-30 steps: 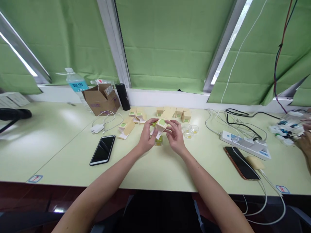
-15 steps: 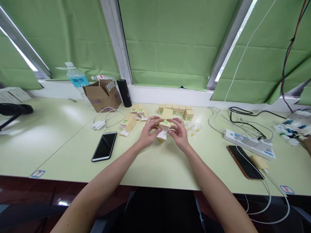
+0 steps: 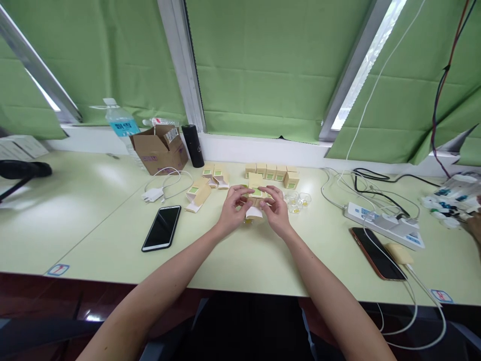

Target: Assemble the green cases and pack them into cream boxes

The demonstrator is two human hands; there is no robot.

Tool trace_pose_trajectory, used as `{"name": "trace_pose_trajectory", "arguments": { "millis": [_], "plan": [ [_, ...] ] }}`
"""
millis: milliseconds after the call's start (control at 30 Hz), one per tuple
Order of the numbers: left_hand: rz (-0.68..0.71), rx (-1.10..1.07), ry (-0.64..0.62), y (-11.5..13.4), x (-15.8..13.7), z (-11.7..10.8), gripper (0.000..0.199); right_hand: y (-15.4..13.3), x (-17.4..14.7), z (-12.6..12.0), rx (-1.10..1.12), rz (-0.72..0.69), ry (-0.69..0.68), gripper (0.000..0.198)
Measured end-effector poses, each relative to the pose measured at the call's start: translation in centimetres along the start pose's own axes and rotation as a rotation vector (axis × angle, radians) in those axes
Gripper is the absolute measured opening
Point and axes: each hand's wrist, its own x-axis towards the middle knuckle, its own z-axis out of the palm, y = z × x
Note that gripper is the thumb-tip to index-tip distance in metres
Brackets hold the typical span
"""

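Note:
Between my hands is a small cream carton with a green label and its flaps open at both ends. My left hand grips its left side, fingers bent round it. On the other side my right hand holds it with thumb and fingers. A white flap sticks out toward me, and a clear piece with yellow in it shows partly below the flap. Right of my right hand lie several clear containers with yellow centres. Behind stands a row of similar cartons.
Left are open cartons, a phone, a white charger, a brown cardboard box and a black bottle. Right are a power strip, another phone and loose cables. A person's hand shows at the right edge.
The carton has tipped and sits slightly lower between my hands, its front flap now flatter. Both hands stay on it, with the fingers slightly shifted.

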Motion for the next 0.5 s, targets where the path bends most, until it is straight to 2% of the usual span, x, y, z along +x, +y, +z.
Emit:
{"name": "trace_pose_trajectory", "arguments": {
  "millis": [333,500],
  "plan": [
    [-0.015,0.0,-0.002,-0.3,-0.18,0.2,0.03,0.22,-0.21,0.32,-0.016,-0.029,0.038,0.036],
    [0.004,-0.11,-0.129,-0.83,-0.08,-0.52,0.047,0.39,0.02,0.2,-0.014,-0.038,0.052,0.041]
  ]
}}
